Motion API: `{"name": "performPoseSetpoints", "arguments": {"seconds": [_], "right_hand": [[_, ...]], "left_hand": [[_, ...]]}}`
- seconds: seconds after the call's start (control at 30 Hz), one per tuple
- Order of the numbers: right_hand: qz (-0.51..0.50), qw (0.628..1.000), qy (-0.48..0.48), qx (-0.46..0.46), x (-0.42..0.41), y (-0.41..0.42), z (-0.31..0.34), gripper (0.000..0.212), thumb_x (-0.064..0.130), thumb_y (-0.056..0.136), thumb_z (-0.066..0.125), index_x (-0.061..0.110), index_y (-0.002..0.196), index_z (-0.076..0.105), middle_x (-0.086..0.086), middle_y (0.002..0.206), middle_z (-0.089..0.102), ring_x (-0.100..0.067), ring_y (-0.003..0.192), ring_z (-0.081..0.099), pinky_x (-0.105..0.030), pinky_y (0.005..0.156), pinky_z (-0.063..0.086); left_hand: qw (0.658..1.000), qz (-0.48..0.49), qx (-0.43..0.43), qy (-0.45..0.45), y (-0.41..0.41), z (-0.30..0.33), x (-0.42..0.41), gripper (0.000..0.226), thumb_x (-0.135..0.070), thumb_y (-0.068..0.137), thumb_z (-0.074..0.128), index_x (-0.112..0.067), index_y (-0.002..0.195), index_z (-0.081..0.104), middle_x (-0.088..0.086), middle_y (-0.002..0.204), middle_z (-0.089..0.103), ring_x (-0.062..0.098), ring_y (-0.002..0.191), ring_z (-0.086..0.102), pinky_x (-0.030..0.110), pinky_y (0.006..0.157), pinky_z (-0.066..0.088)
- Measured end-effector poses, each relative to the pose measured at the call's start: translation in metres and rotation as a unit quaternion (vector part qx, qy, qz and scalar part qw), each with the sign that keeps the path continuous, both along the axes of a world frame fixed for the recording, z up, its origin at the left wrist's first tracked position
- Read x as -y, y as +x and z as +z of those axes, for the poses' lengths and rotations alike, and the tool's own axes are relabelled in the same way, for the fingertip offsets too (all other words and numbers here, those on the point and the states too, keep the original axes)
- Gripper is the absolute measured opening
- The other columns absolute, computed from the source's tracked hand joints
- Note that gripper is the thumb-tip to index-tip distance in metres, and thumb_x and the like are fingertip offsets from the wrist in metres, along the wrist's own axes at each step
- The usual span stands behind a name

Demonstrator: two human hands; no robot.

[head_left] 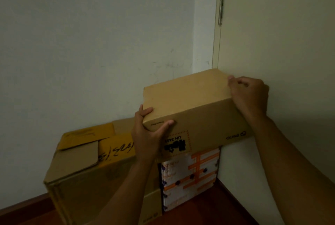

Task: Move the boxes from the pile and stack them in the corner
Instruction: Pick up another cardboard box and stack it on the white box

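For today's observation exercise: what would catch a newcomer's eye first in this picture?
First, the brown box held in the corner by both hands, the left hand at its near left corner and the right hand on its far right edge. Below it stands a white box with orange tape, and to the left a bigger cardboard box.

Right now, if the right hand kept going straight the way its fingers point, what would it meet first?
The right hand grips the far right corner of the held cardboard box, fingers pointing left and away. Straight on, it would likely slide over the box top toward the wall; the depth is hard to judge.
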State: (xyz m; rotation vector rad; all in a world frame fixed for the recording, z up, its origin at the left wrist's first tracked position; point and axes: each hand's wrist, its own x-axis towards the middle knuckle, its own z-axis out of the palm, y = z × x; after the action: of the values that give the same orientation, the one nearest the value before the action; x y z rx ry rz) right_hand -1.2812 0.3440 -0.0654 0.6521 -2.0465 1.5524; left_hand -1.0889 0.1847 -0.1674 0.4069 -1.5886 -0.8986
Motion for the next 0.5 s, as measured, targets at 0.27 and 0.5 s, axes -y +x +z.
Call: {"name": "performPoseSetpoints", "arguments": {"seconds": [0.27, 0.5], "right_hand": [[0.014, 0.993, 0.074, -0.092, 0.014, 0.011, 0.003, 0.039, 0.043, 0.097, 0.057, 0.011, 0.099, 0.078, -0.008, 0.086, 0.073, -0.011, 0.065, 0.054, -0.026, 0.065, 0.045], [0.011, 0.998, 0.068, 0.016, 0.029, -0.032, -0.066, 0.057, 0.056, 0.096, 0.047, 0.009, 0.075, 0.072, -0.007, 0.069, 0.068, -0.032, 0.069, 0.065, -0.037, 0.066, 0.053]], "left_hand": [[0.995, -0.014, -0.023, 0.093, 0.002, -0.039, -0.009, 0.067, -0.036, 0.059, 0.081, -0.022, 0.117, 0.049, -0.014, 0.115, 0.053, 0.006, 0.102, 0.06, 0.014, 0.067, 0.056], [0.992, -0.003, 0.121, 0.022, 0.002, -0.037, 0.017, 0.071, -0.051, 0.059, 0.081, -0.028, 0.119, 0.05, -0.008, 0.121, 0.055, 0.005, 0.098, 0.06, 0.014, 0.069, 0.056]]}}
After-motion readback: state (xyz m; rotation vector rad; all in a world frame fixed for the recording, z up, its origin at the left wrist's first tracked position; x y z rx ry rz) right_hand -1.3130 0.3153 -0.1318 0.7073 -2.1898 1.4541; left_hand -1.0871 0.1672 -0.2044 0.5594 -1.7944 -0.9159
